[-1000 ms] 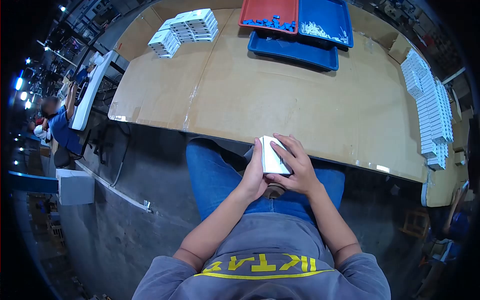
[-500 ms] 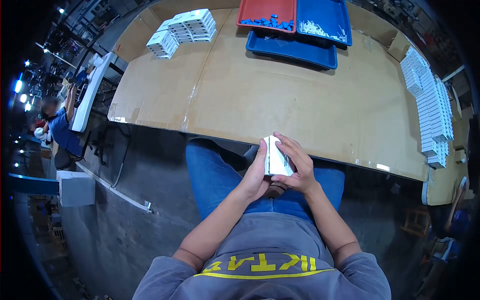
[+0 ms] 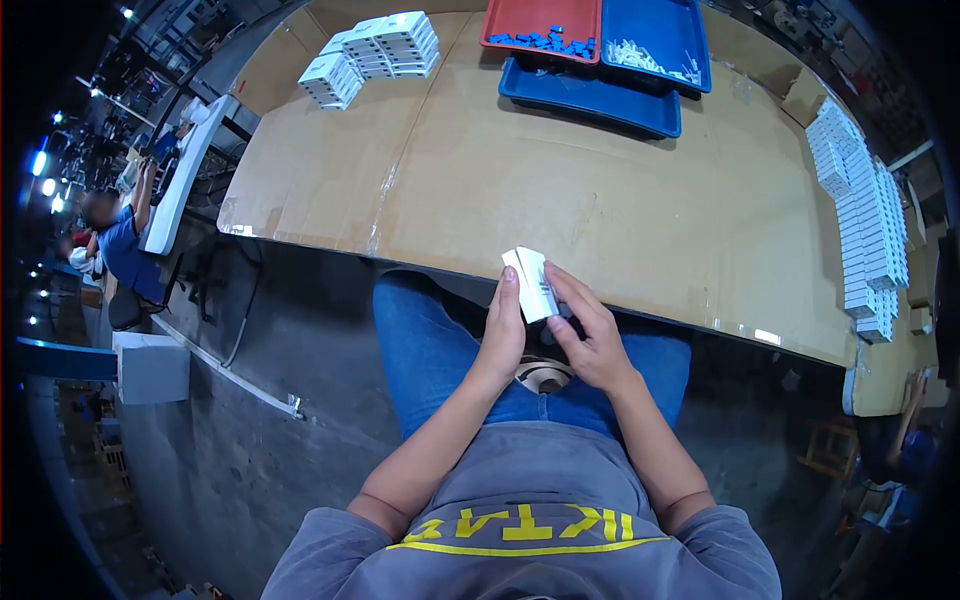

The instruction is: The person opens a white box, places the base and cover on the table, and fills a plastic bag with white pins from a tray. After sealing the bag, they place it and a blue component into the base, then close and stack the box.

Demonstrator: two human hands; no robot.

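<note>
Between my two hands is a small white box-shaped piece [image 3: 536, 287], tilted, with a seam along its left side and small dark marks on its right. My left hand [image 3: 503, 335] grips its left side, thumb lying along the near face. From the right, my right hand [image 3: 592, 338] closes on the lower edge with thumb and fingers. The piece is held above my lap, by the near edge of the cardboard-covered table [image 3: 480, 215]. Fingers behind the piece are hidden.
White stacked pieces [image 3: 385, 45] stand at the back left, more white stacks [image 3: 860, 215] at the right. A red tray [image 3: 545, 18] holds blue parts; a blue tray [image 3: 655, 25] holds white parts. Another blue tray [image 3: 590, 97] sits in front. A person [image 3: 125, 240] works at far left.
Both hands have lifted the white piece slightly up and left and turned it, so its face and seam point differently. The right fingers have shifted down along its side.
</note>
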